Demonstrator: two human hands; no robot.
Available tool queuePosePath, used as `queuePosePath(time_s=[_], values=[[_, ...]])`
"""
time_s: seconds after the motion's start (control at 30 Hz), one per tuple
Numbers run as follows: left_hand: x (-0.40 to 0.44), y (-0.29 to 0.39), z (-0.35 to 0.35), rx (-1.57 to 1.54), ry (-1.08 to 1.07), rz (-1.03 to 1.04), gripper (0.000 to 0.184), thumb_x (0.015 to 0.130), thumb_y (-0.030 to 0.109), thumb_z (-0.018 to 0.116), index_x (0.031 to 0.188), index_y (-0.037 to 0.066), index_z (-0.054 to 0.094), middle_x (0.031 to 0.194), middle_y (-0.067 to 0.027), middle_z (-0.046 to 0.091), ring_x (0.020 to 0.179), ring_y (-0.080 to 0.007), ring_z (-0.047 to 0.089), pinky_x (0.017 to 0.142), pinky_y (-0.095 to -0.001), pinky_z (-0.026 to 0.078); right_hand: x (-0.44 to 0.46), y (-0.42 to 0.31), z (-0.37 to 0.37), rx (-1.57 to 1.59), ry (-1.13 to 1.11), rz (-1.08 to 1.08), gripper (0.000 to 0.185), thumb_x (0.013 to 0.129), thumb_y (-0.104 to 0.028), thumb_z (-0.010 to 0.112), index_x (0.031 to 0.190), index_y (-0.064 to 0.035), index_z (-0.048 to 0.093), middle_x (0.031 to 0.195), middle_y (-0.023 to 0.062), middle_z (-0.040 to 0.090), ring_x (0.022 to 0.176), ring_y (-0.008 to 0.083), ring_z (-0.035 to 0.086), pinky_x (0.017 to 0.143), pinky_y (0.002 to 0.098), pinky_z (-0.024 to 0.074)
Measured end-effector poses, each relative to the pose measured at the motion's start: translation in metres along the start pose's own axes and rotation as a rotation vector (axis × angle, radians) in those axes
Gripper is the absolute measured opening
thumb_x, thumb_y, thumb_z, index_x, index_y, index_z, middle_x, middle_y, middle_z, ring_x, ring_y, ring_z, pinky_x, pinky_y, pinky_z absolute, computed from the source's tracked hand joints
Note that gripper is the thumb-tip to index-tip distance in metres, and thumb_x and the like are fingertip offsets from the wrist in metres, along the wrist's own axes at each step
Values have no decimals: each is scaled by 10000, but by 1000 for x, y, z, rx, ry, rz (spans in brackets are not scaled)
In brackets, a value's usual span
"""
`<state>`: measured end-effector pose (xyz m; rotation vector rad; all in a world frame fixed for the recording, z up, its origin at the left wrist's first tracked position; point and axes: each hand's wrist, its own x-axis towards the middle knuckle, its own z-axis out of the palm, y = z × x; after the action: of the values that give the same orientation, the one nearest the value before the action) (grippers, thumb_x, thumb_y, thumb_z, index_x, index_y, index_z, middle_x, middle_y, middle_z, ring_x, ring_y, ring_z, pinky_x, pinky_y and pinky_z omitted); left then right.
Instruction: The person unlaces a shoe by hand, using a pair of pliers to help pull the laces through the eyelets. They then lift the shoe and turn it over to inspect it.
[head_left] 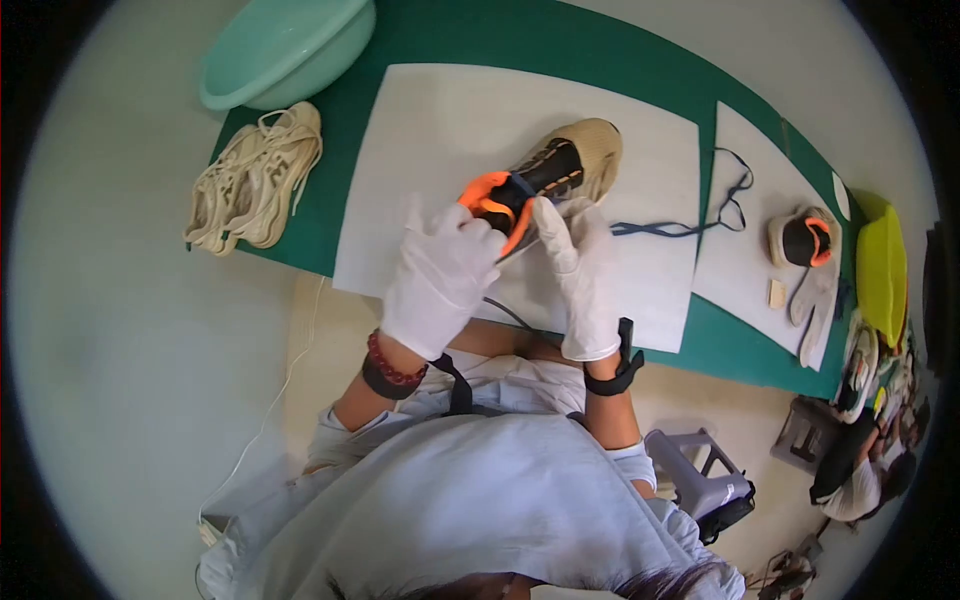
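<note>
A tan knit shoe [597, 150] with a black tongue and an orange collar lies on a white sheet [430, 110], its toe pointing up and to the right. My left hand [440, 275], in a white glove, has its fingers closed on the orange collar. On the shoe's other side my right hand [580, 270], also gloved, is closed against its edge near the collar and hides part of it. A dark blue lace [660, 230] trails to the right from beside my right hand.
Cream sneakers [265, 185] and a green basin [285, 50] are at the left. On the right sheet [735, 265] lie another orange-collared shoe [805, 238], a small tan block [777, 293] and grey insole-like pieces [815, 305]. Beyond are a yellow-green basin [880, 270] and a stool [695, 465].
</note>
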<state>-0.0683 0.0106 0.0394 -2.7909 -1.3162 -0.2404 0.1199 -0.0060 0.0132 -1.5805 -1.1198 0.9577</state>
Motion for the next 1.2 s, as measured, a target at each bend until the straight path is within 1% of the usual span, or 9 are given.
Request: queuePosePath(time_s=[0.03,0.17,0.3,0.4,0.53,0.67,0.9,1.0,1.2], values=[[1,1,4,17,103,49,142,879,233,750,957,163,654,922,-20,610,986,-224,606,981,-535,466,2,3,1,-11,12,-32,454,1011,-428,764,986,8,642,838,101,611,743,201,567,716,352,497],[4,15,2,-144,349,34,131,793,108,698,860,168,602,822,-26,523,824,-242,561,837,-421,460,-5,23,0,165,108,-66,361,987,-299,809,1101,-5,633,1005,62,596,880,175,570,819,324,501],[7,50,-8,-201,344,-25,117,798,116,694,857,156,601,803,-27,503,814,-237,546,851,-431,462,-17,13,-15,233,188,-277,413,929,-205,845,1216,-12,619,1120,60,565,1051,178,542,966,328,454],[8,69,-8,-182,320,21,197,779,182,809,905,148,661,831,0,563,868,-231,576,948,-475,444,-25,0,-29,141,149,-201,461,905,-214,859,1236,-5,615,1142,66,558,1066,184,539,982,335,452],[7,96,18,35,152,77,252,799,245,795,991,124,685,861,-4,579,907,-201,586,1130,-528,401,-20,37,-41,325,45,149,479,896,-192,856,1242,17,599,1143,67,606,1044,153,573,952,308,493],[1,81,-4,-231,-108,50,304,873,302,784,1103,122,700,969,-44,633,1019,-241,621,1151,-594,413,-31,49,-37,321,137,114,402,954,-152,809,1240,28,590,1133,82,632,1016,141,599,907,295,516],[44,35,-6,-480,283,59,202,875,200,751,1046,96,723,1038,-78,645,1040,-283,618,900,-465,488,-36,40,-25,-93,360,-256,118,992,-90,753,935,-12,686,944,71,650,803,167,600,715,315,506],[54,47,9,-295,267,27,331,749,148,844,1057,125,725,1108,-62,655,1033,-291,616,952,-463,476,-27,41,-24,-217,419,-355,124,967,-75,761,893,-19,678,832,87,626,753,218,592,686,336,489],[70,63,17,-96,213,-4,283,763,179,825,1016,153,702,1039,-38,631,1007,-261,616,977,-460,447,-25,41,-22,-199,437,-291,150,984,-110,752,902,-19,667,833,95,620,738,224,584,670,348,481]])
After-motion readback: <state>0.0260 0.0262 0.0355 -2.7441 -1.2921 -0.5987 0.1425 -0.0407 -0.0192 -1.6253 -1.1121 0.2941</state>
